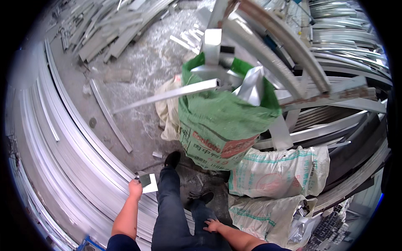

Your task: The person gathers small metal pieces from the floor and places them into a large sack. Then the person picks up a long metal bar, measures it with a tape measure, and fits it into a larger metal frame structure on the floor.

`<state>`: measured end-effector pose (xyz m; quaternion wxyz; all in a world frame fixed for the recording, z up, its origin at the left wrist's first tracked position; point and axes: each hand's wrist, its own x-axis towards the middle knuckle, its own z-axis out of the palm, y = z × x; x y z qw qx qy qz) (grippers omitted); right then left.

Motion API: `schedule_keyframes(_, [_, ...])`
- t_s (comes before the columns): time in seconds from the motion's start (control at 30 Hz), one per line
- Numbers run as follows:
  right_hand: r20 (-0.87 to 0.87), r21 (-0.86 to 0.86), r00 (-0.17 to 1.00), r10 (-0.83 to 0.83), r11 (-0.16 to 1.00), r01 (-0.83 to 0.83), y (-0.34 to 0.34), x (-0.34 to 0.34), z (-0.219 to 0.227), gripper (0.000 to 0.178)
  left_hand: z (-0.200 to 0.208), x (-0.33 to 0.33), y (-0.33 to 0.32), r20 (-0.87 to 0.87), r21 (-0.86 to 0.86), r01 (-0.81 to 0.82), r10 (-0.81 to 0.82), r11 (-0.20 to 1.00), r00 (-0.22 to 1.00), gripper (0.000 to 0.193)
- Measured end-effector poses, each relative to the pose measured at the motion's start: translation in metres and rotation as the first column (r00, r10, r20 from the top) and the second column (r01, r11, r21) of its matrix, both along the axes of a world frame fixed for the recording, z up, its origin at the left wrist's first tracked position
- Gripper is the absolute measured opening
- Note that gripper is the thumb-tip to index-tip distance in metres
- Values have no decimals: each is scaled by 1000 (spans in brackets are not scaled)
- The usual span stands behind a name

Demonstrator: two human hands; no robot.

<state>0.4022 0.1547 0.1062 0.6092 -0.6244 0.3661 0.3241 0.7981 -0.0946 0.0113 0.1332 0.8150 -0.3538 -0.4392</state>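
Observation:
My left hand [135, 188] is closed on a short metal offcut [145, 181], which shows one dark grey face and one bright white face. It is held beside my left knee, above the edge of a stack of long silver profiles [71, 150]. My right hand [213, 225] rests on my right thigh with its fingers apart, holding nothing. Ahead of my feet stands a large green woven sack [222, 119], its top open and metal scraps [252, 85] sticking out. A square metal tube [176, 94] slants across its left side.
Two white woven sacks [282, 171] [257, 214] lie to my right. Rusty-edged beams [289, 39] lean behind the green sack. Bent-looking silver profiles [343, 35] fill the far right. Offcuts [121, 31] are heaped at the far left, and a single strip [110, 116] lies on the floor.

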Motion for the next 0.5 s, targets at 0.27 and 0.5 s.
schedule_keyframes(0.27, [-264,-143,646,-716,692,708,-30,-68,94,62,212,-98,-94,-332,-218,20,-93,976,939,7])
schedule_keyframes(0.5, [-66,-345,-86,-994,-58,937,6,-104,194,47,221,-202,-116,-344,-245,581,-630,776,696,25])
